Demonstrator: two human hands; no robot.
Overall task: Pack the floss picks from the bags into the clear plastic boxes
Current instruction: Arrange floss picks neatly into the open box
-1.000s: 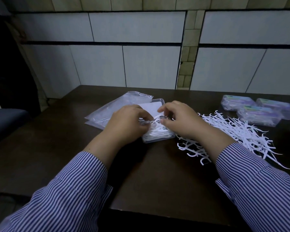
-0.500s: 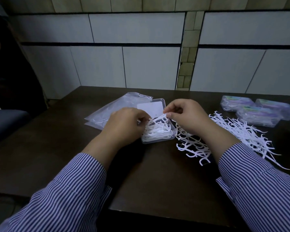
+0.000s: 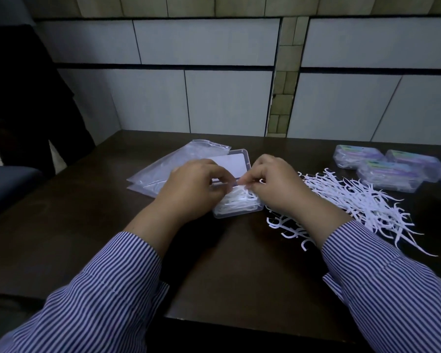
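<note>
An open clear plastic box (image 3: 236, 210) lies mid-table, partly filled with white floss picks (image 3: 239, 198); its lid (image 3: 231, 161) is folded back. My left hand (image 3: 191, 189) curls over the box's left side, fingertips pinching picks above it. My right hand (image 3: 278, 184) pinches the same small bunch of picks from the right. A loose pile of floss picks (image 3: 362, 202) spreads on the table to the right, partly hidden by my right forearm.
Clear plastic bags (image 3: 163, 169) lie behind my left hand. Several closed, filled boxes with purple labels (image 3: 390, 169) stand at the far right. The dark table (image 3: 227, 271) meets a tiled wall at the back. A dark chair (image 3: 5, 184) is at the left.
My right hand, which had lifted a few picks above the box, has come back down to meet the left hand over the box. The box has not moved.
</note>
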